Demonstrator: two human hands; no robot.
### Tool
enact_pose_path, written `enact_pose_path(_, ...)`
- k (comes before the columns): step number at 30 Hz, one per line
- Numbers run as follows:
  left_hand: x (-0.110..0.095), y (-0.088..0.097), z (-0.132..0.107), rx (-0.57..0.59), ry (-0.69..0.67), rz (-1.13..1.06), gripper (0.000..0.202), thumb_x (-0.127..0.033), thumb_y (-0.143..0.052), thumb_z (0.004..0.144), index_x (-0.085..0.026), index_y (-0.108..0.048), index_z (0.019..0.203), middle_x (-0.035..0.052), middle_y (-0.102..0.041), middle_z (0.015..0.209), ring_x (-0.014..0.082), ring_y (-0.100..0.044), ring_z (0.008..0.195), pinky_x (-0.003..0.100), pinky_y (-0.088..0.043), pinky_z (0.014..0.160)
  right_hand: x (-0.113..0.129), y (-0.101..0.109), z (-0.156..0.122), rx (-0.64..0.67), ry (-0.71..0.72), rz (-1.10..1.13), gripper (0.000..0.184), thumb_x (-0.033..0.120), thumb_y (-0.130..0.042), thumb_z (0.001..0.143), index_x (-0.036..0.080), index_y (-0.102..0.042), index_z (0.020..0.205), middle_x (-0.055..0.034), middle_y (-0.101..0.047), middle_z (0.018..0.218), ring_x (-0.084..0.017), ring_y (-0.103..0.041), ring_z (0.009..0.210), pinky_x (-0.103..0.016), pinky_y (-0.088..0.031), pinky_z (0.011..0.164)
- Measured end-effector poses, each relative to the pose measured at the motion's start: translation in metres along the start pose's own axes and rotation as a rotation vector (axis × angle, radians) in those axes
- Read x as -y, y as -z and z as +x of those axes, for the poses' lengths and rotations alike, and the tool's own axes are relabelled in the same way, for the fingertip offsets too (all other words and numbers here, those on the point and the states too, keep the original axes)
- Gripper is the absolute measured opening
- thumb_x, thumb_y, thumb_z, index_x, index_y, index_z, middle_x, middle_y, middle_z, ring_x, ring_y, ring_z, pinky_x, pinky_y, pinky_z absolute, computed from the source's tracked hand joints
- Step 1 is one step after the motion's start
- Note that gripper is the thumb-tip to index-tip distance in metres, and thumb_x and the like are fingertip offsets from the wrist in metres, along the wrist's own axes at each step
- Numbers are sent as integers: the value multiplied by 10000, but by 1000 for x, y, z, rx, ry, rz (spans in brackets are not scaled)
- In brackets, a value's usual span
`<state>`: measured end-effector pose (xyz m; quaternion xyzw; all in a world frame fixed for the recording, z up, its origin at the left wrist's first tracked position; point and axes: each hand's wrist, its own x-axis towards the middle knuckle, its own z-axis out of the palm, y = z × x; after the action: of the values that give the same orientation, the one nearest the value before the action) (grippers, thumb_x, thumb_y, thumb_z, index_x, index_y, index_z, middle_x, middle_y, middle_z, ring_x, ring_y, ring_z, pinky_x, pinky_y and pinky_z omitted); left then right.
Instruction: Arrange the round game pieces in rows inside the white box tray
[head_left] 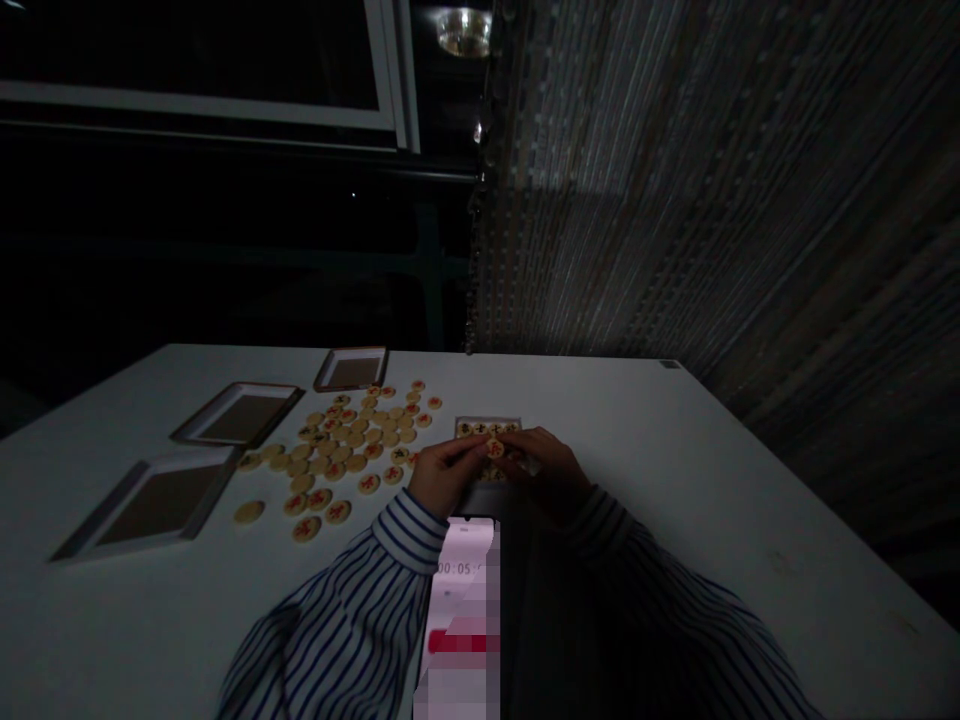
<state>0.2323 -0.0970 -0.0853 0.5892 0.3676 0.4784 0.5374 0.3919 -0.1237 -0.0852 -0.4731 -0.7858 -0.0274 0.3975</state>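
Note:
Between the fingers of both hands is a round xiangqi piece [495, 449] with a red character facing up. My left hand [444, 474] pinches its left side, and my right hand [550, 468] has its fingers closed at its right side. Beneath them lies a small box [487, 421] holding rows of pieces with dark characters; the hands cover part of it. Left of my left hand, many loose xiangqi pieces [354, 437] are spread out, some showing red or black characters and others plain faces.
Three shallow box parts [150, 500] stand along the left of the white table [637, 440]. A lit phone [457, 590] with timer digits lies between my forearms, partly pixelated. A bead curtain [600, 200] hangs beyond the table at the right. The room is dark.

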Motion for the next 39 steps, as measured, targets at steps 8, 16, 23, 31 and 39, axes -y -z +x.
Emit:
enact_pose_path(8, -3, -1, 0, 15, -5, 34, 245, -288, -631, 642, -152, -677, 841, 57, -685, 885, 178, -617, 854, 319, -457, 843, 3, 5, 0, 28, 15, -77, 236, 348, -485, 793, 200, -603, 936, -41, -652, 883, -160, -555, 788, -304, -416, 694)
enact_pose_path(16, 5, 4, 2, -85, -65, 185, 295, -357, -576, 690, -148, -664, 879, 60, -683, 874, 183, -611, 844, 328, -461, 823, -1, 10, 0, 36, 29, -144, 253, 345, -503, 784, 181, -603, 949, -63, -656, 895, -161, -562, 787, -292, -397, 679)
enact_pose_path(23, 12, 19, 6, -200, -131, 406, 305, -374, -513, 730, -163, -652, 902, 56, -671, 886, 183, -597, 851, 331, -444, 825, -8, 15, -1, 88, -39, -146, 245, 332, -533, 767, 179, -595, 948, -57, -654, 920, -173, -562, 807, -308, -399, 692)
enact_pose_path(31, 18, 24, 8, -222, -128, 485, 311, -385, -499, 736, -167, -645, 904, 64, -666, 898, 194, -596, 868, 336, -440, 826, -20, 13, -4, 94, -55, -91, 224, 315, -557, 748, 189, -599, 928, -59, -634, 937, -180, -547, 878, -330, -422, 750)
enact_pose_path(39, 19, 25, 9, -218, -119, 547, 314, -376, -481, 748, -156, -639, 907, 72, -662, 897, 193, -596, 860, 333, -450, 808, -32, 13, -8, 107, -65, -85, 228, 336, -580, 723, 194, -617, 898, -70, -616, 911, -185, -543, 861, -347, -441, 747)
